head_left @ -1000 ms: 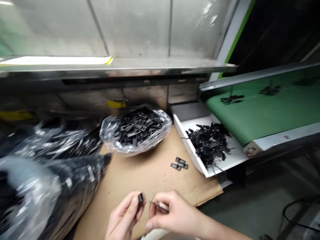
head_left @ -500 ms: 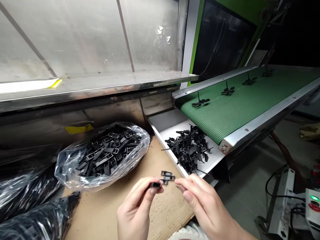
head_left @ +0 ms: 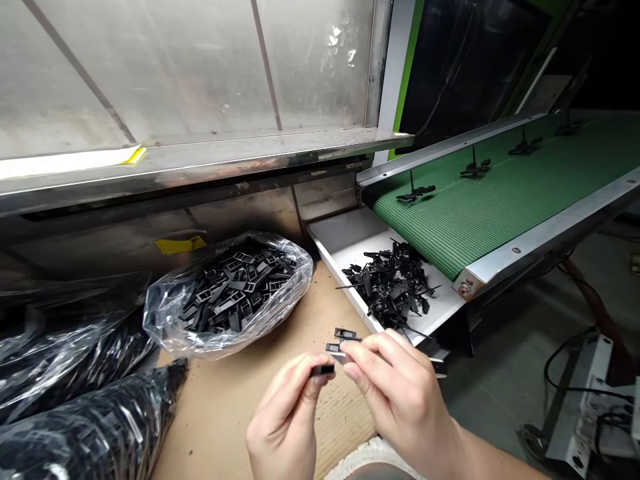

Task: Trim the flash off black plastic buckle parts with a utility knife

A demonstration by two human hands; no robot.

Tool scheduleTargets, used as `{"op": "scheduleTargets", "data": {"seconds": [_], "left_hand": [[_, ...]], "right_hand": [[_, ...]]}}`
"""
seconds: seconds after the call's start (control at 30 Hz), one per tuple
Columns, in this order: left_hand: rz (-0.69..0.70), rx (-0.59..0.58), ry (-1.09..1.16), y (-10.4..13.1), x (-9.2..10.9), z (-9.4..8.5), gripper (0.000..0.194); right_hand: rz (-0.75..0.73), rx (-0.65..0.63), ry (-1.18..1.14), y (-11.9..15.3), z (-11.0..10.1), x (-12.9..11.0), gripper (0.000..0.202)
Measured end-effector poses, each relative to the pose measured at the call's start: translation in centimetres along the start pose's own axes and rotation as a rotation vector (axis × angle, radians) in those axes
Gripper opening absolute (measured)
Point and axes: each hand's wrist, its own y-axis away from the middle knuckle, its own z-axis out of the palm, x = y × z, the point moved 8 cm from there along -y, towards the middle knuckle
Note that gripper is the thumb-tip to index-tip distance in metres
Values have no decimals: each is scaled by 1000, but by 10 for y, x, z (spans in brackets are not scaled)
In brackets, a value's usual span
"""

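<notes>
My left hand [head_left: 287, 407] pinches a small black plastic part [head_left: 323, 369] between thumb and fingertips. My right hand [head_left: 400, 383] is closed around a slim knife [head_left: 439, 368]; its pale blade [head_left: 339, 358] points left, close to the held part, and I cannot tell whether they touch. The palm hides most of the knife's handle. Just beyond my fingertips, a few black plastic pieces with rectangular openings [head_left: 345, 333] lie on the brown board [head_left: 230, 413], partly covered by my right fingers.
A clear plastic bag [head_left: 155, 323] full of black parts stands left of the hands, with filled bags [head_left: 95, 420] beyond. A white tray [head_left: 333, 233] holds a tangled heap of black mouldings [head_left: 395, 283] below the green conveyor belt [head_left: 480, 213], which carries several more.
My right hand has come left, bringing the blade close to the part in my left hand. The view has shifted, so the bag and tray appear farther right.
</notes>
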Motion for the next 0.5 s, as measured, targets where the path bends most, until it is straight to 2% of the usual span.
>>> {"op": "scheduleTargets", "data": {"seconds": [0.2, 0.33, 0.5], "left_hand": [[-148, -93, 113, 2, -11, 6, 10], [-127, -111, 133, 2, -11, 7, 10], [-77, -93, 178, 3, -7, 2, 13]], "right_hand": [[194, -95, -182, -1, 2, 22, 20], [245, -138, -306, 7, 5, 22, 20], [195, -132, -396, 13, 3, 7, 19]]}}
